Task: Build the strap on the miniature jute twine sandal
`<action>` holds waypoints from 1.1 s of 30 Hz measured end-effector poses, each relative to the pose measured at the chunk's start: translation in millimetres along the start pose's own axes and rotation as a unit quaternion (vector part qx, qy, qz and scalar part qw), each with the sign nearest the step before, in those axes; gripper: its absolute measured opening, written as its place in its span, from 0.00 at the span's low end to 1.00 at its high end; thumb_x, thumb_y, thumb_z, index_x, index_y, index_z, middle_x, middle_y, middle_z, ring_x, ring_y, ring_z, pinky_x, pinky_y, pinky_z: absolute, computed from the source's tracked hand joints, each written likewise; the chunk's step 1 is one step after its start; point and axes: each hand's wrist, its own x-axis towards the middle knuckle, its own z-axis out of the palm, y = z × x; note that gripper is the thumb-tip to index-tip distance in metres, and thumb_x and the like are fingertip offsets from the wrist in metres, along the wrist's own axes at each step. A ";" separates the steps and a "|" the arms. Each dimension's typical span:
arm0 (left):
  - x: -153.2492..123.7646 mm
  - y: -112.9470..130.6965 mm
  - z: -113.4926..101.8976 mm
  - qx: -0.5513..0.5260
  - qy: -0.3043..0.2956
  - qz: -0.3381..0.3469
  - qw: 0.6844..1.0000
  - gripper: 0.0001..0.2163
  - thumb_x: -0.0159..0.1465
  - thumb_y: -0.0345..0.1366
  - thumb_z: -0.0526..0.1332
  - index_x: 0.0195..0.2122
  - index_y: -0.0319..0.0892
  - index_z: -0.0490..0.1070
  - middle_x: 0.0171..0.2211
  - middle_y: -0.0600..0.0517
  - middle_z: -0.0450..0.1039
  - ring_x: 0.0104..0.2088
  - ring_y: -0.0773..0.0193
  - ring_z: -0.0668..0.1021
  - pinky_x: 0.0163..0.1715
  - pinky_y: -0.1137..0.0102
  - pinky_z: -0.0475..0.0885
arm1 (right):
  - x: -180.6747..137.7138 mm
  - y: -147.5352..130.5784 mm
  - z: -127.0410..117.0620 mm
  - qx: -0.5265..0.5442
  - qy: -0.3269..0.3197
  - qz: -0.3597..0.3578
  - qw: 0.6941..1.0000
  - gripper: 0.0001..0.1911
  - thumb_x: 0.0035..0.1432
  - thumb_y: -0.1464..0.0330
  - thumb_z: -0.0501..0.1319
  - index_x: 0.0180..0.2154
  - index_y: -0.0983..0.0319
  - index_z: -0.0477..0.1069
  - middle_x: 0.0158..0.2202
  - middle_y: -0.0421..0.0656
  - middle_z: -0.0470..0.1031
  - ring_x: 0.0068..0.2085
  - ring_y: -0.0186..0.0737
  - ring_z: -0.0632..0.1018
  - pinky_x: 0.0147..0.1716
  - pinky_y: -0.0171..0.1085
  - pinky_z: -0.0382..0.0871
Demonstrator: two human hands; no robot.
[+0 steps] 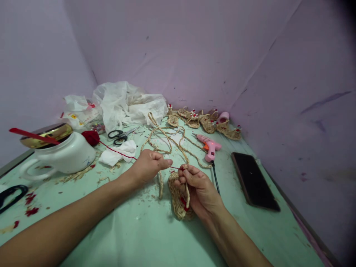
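Red yarn (pixel 118 151) runs from a red ball (pixel 91 138) on the left to my left hand (pixel 150 165), which is closed on it. A short stretch of the yarn passes on to my right hand (pixel 197 183). The right fingers pinch the yarn's end together with a strand of braided straw cord (pixel 187 194). Below and beside those fingers is a coiled, sole-shaped straw piece (pixel 175 198) with a bit of red on it. Part of this piece is hidden behind my right hand. More braided cord (pixel 167 139) lies in loose loops beyond my hands.
A pink glue gun (pixel 209 146) with a black cable and a dark phone (pixel 254 181) lie on the right. Black-handled scissors (pixel 119 136), a white tissue (pixel 118 152) and a white mug (pixel 69 154) stand left. Several small straw slippers (pixel 208 123) and a plastic bag (pixel 128 104) line the back wall.
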 end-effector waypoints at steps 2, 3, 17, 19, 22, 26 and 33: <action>1.2 -1.1 0.2 0.006 0.000 -0.001 1.000 0.19 0.48 0.41 0.58 0.10 0.42 0.47 0.10 0.61 0.43 0.14 0.76 0.50 0.16 0.74 0.45 | -1.2 -0.6 1.0 0.003 0.008 0.005 1.000 0.13 0.29 0.74 0.72 0.22 0.66 0.73 0.18 0.36 0.71 0.18 0.24 0.70 0.23 0.27 0.73; 2.1 -2.1 0.0 0.013 0.000 0.001 1.000 0.19 0.48 0.42 0.58 0.11 0.42 0.47 0.11 0.61 0.43 0.14 0.75 0.50 0.16 0.74 0.45 | -1.4 -1.0 1.3 0.004 0.011 0.007 1.000 0.13 0.28 0.74 0.72 0.22 0.66 0.73 0.17 0.36 0.71 0.17 0.24 0.70 0.24 0.27 0.73; -2.0 2.9 -8.1 0.060 -0.011 0.080 0.995 0.17 0.52 0.41 0.58 0.13 0.40 0.55 0.13 0.60 0.50 0.15 0.75 0.53 0.15 0.75 0.48 | 0.3 0.7 -2.2 -0.090 0.052 -0.009 0.995 0.13 0.33 0.68 0.71 0.23 0.67 0.72 0.17 0.38 0.71 0.17 0.27 0.70 0.18 0.27 0.69; -6.4 7.4 -7.1 -0.059 -0.018 0.085 0.994 0.15 0.50 0.39 0.60 0.14 0.39 0.58 0.15 0.58 0.60 0.15 0.76 0.57 0.15 0.76 0.51 | 1.2 2.5 -2.4 -0.101 0.056 0.002 0.993 0.13 0.34 0.67 0.71 0.23 0.67 0.72 0.17 0.38 0.71 0.17 0.26 0.70 0.17 0.27 0.69; -11.9 10.1 -3.6 -0.217 -0.080 0.056 0.971 0.16 0.50 0.39 0.61 0.13 0.39 0.55 0.15 0.57 0.62 0.13 0.77 0.58 0.13 0.77 0.50 | 1.5 5.8 -1.8 -0.118 0.057 0.014 0.991 0.14 0.32 0.66 0.71 0.22 0.67 0.71 0.15 0.38 0.71 0.16 0.26 0.69 0.16 0.26 0.67; -13.6 6.5 3.6 -0.262 -0.072 -0.008 0.962 0.21 0.47 0.40 0.63 0.12 0.41 0.48 0.08 0.63 0.47 0.11 0.80 0.49 0.11 0.78 0.42 | -0.3 7.5 -0.1 -0.089 0.054 -0.043 0.994 0.14 0.32 0.67 0.71 0.20 0.65 0.69 0.13 0.35 0.68 0.15 0.25 0.68 0.17 0.26 0.67; -1.5 3.0 -7.0 -0.193 -0.076 0.003 0.978 0.19 0.50 0.44 0.61 0.14 0.40 0.53 0.11 0.61 0.53 0.11 0.79 0.53 0.12 0.77 0.44 | -2.1 5.0 -2.0 -0.110 0.062 -0.047 0.991 0.14 0.31 0.67 0.72 0.19 0.65 0.68 0.12 0.34 0.66 0.16 0.26 0.68 0.19 0.26 0.67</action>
